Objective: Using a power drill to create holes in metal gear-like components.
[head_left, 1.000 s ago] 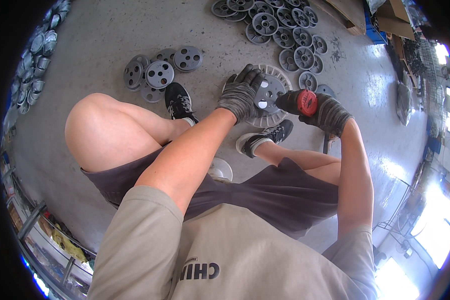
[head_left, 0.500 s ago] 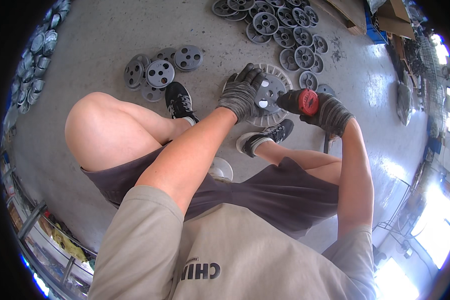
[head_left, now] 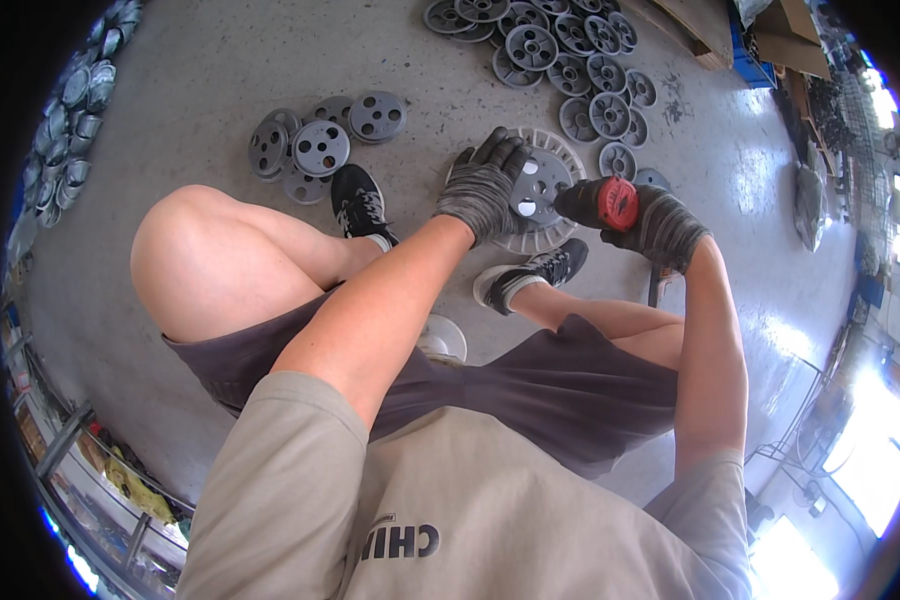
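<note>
I sit low over a concrete floor with my knees apart. My left hand (head_left: 483, 186), in a grey knit glove, grips the rim of a round grey metal disc with holes (head_left: 547, 182) and holds it tilted above my feet. My right hand (head_left: 657, 225), also gloved, is closed around a small black power tool with a red cap (head_left: 610, 203). The tool's tip touches the disc's right side.
A small heap of dark cast discs (head_left: 322, 148) lies left of my left shoe (head_left: 360, 203). A larger spread of similar discs (head_left: 560, 55) covers the floor ahead. More metal parts (head_left: 75, 110) line the far left. Wooden boards and a blue crate (head_left: 755, 45) stand at upper right.
</note>
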The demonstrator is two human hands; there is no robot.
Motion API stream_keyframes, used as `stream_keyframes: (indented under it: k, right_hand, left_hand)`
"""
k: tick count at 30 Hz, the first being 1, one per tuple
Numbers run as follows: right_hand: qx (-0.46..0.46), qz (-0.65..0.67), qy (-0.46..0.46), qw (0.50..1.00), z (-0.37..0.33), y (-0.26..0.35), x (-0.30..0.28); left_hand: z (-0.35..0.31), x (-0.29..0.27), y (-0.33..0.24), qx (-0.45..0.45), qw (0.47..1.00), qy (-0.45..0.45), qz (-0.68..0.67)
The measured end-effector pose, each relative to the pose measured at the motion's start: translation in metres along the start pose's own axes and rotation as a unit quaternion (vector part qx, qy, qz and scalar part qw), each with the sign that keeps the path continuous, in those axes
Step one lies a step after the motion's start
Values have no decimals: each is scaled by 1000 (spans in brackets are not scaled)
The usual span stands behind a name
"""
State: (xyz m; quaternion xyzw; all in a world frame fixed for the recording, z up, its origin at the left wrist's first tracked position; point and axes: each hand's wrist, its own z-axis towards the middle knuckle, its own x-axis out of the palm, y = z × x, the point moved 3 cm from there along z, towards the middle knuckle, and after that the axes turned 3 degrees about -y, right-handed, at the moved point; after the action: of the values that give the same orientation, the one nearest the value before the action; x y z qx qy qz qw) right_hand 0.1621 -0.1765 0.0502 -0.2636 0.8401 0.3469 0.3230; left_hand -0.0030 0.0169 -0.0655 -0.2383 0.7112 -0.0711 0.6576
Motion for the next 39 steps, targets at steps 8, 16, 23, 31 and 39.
stream_keyframes:
  k: [8, 16, 23, 31, 39]
  right_hand:
    - [-8, 0, -12, 1000, -1, -1, 1]
    - [-5, 34, -15, 999, -5, 4, -3]
    - [0, 40, -16, 999, -4, 2, -4]
    - [19, 29, 3, 999, -9, 13, -10]
    - [19, 17, -7, 1000, -8, 10, -10]
  left_hand:
    - [0, -1, -1, -1, 1000, 6, -4]
    - [-1, 0, 0, -7, 1000, 13, -1]
    - [1, 0, 0, -7, 1000, 17, 8]
    - [0, 1, 0, -6, 1000, 13, 1]
    - [0, 4, 2, 1, 1000, -1, 2]
